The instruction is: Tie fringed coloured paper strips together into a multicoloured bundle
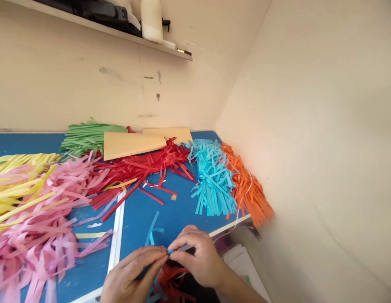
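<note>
My left hand (132,273) and my right hand (200,259) meet at the near edge of the blue table (141,210). Their fingertips pinch together on a narrow light-blue paper strip (170,251). A loose end of light-blue strip (152,229) curls on the table just beyond the fingers. Red paper strips (170,280) lie bunched under my hands, partly hidden by them.
Heaps of cut paper strips cover the table: pink (40,210), yellow (15,176), green (84,136), red (135,168), light blue (212,176), orange (247,185). Two tan card sheets (129,143) lie at the back. A wall (309,126) stands right, a shelf (119,29) above.
</note>
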A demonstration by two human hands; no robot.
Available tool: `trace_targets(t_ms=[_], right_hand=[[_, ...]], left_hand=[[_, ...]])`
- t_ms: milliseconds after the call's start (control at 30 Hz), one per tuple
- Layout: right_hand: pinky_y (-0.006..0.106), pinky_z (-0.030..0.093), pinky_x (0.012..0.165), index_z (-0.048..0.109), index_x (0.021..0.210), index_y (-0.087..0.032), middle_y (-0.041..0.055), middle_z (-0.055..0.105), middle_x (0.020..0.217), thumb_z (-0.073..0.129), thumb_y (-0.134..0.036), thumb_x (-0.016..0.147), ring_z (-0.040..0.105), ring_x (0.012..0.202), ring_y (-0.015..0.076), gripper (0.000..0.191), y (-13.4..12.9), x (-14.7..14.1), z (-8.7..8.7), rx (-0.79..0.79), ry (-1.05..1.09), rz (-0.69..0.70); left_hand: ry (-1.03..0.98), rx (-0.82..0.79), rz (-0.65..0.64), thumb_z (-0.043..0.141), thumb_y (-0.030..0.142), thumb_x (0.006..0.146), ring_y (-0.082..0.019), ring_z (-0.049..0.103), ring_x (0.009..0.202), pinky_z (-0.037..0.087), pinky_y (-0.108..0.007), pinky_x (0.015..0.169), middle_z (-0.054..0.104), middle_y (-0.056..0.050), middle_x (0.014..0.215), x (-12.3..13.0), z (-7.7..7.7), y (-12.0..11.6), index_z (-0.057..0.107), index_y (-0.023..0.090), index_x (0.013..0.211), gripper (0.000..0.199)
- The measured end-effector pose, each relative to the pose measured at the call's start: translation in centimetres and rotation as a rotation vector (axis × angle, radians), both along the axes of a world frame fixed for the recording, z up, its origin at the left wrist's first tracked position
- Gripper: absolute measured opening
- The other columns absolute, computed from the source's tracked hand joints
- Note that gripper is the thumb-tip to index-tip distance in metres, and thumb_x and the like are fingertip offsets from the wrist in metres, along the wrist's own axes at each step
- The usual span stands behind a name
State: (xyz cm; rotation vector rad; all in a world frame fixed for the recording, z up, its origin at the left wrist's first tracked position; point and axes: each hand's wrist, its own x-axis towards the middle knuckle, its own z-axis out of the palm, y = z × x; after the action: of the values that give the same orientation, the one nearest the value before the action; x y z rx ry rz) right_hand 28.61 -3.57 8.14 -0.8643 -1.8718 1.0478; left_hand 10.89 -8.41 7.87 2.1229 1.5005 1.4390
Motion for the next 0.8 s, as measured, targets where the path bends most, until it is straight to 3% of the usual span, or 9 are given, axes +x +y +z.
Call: trace_targets(t_ms=[367,433,633,733,800], right_hand=[[0.034,0.046,0.082,0.074,0.082,-0.025,0.001,0.075,0.074,0.062,-0.044,0.094,0.069,0.07,0.0158,0.025,-0.4,0.1,-0.2,0.051,0.027,-0.069],[0.034,0.047,0.082,0.075,0.083,-0.025,0.0014,0.075,0.075,0.063,-0.045,0.093,0.069,0.07,0.016,0.025,-0.4,0.2,-0.2,0.024,0.043,-0.064],[0.029,0.051,0.073,0.076,0.079,-0.022,0.0022,0.073,0.075,0.066,-0.045,0.09,0.067,0.072,0.0162,0.027,-0.5,0.5,-0.1,-0.138,0.078,-0.04],[0.027,0.049,0.072,0.074,0.076,-0.021,0.002,0.071,0.074,0.063,-0.038,0.09,0.065,0.071,0.0156,0.024,-0.7,0.4,0.0,-0.172,0.07,-0.056],[0.027,0.048,0.072,0.071,0.075,-0.02,0.0017,0.07,0.074,0.06,-0.033,0.09,0.064,0.071,0.0153,0.022,-0.8,0.2,-0.1,-0.168,0.063,-0.086]], left_hand=[[-0.064,-0.047,-0.013,0.062,0.035,0.089,-0.009,0.075,0.071,0.057,-0.011,0.073,0.078,0.006,0.079,0.7,-0.3,-0.1,0.073,0.028,0.083,0.014],[-0.131,-0.118,-0.007,0.064,0.036,0.088,-0.009,0.074,0.068,0.056,-0.011,0.069,0.077,0.006,0.076,0.8,-0.3,-0.1,0.072,0.028,0.079,0.015],[-0.51,-0.603,-0.104,0.065,0.047,0.084,-0.015,0.068,0.07,0.057,-0.018,0.064,0.069,-0.001,0.074,1.2,-1.0,-0.1,0.066,0.022,0.066,0.03],[-0.558,-0.631,-0.118,0.063,0.049,0.085,-0.014,0.065,0.067,0.056,-0.019,0.06,0.066,-0.001,0.072,1.6,-1.0,0.1,0.064,0.021,0.066,0.034],[-0.475,-0.529,-0.095,0.062,0.047,0.086,-0.014,0.067,0.067,0.056,-0.019,0.061,0.067,-0.002,0.073,1.8,-0.9,0.3,0.066,0.021,0.068,0.032]])
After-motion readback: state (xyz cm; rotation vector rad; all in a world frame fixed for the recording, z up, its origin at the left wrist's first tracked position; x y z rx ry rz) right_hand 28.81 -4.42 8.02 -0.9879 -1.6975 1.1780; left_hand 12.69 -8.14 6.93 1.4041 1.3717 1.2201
